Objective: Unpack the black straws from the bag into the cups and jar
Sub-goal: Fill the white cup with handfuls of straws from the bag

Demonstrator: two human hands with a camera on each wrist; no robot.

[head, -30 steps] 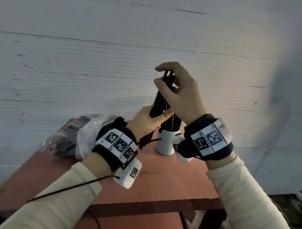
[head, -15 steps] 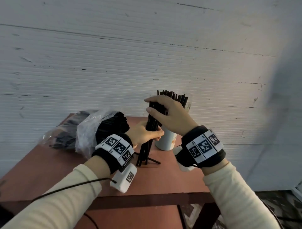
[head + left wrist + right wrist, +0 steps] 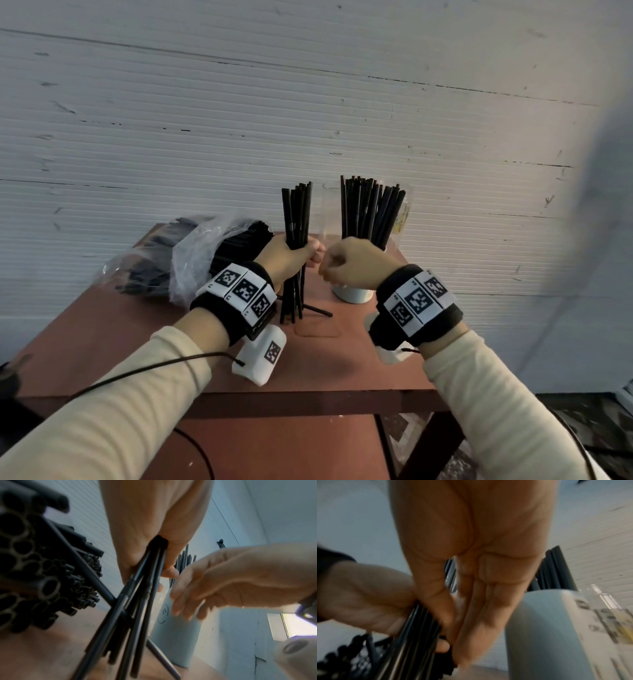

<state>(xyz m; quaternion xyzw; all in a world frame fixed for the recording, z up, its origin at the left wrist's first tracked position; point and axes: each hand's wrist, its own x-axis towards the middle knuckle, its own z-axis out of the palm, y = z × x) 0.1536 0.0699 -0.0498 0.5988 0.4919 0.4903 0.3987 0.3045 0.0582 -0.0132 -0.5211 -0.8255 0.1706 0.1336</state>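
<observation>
We see a reddish-brown tabletop (image 3: 164, 329) carrying a clear straw bag (image 3: 191, 260), a white cup (image 3: 352, 294) and 1 loose straw (image 3: 317, 309).

the straws (image 3: 295, 219) were smooth black plastic with a slight sheen. the bag (image 3: 191, 253) was thin clear plastic, crinkled and glossy. the cup (image 3: 352, 294) looked matt white, its material unclear. the tabletop (image 3: 318, 356) was a flat, matt reddish-brown board. the wall (image 3: 308, 102) was white, ridged and scuffed. the sleeves (image 3: 507, 404) were soft cream cloth, and the wristbands (image 3: 236, 301) black fabric.
</observation>
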